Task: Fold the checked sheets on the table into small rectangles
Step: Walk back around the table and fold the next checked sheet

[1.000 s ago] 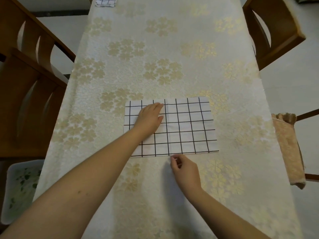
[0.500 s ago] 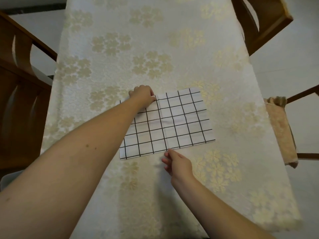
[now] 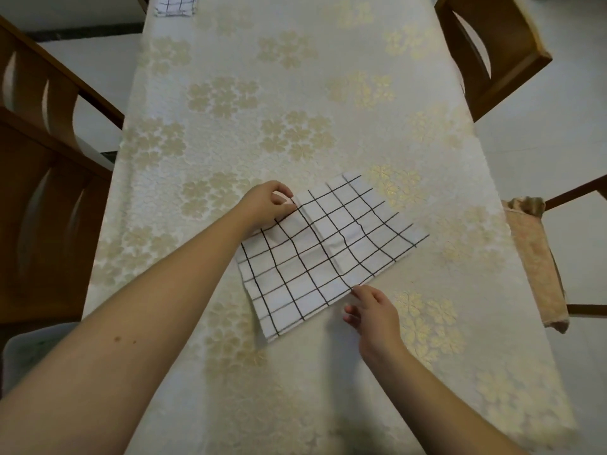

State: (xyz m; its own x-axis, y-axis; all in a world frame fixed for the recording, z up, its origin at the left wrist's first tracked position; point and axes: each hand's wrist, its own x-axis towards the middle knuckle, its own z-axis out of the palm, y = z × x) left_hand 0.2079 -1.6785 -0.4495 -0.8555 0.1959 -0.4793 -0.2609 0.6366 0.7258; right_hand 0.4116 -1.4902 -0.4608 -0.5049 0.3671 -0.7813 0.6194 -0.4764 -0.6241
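Currently: checked sheet [image 3: 328, 254] lies skewed at mid-table on the floral tablecloth [image 3: 295, 93].
Left hand [image 3: 266, 205] pinches its far edge with curled fingers; right hand [image 3: 374, 315] pinches the near edge. Second folded checked sheet [image 3: 175, 4] at the far end; wooden chairs [image 3: 49, 192] flank both sides.

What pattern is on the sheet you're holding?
White with a black grid check, clearest in the head view.

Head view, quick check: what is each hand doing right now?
Left hand: pinching the far edge of the white black-checked cloth sheet.
Right hand: fingertips at the sheet's near edge; whether it grips cannot be told.
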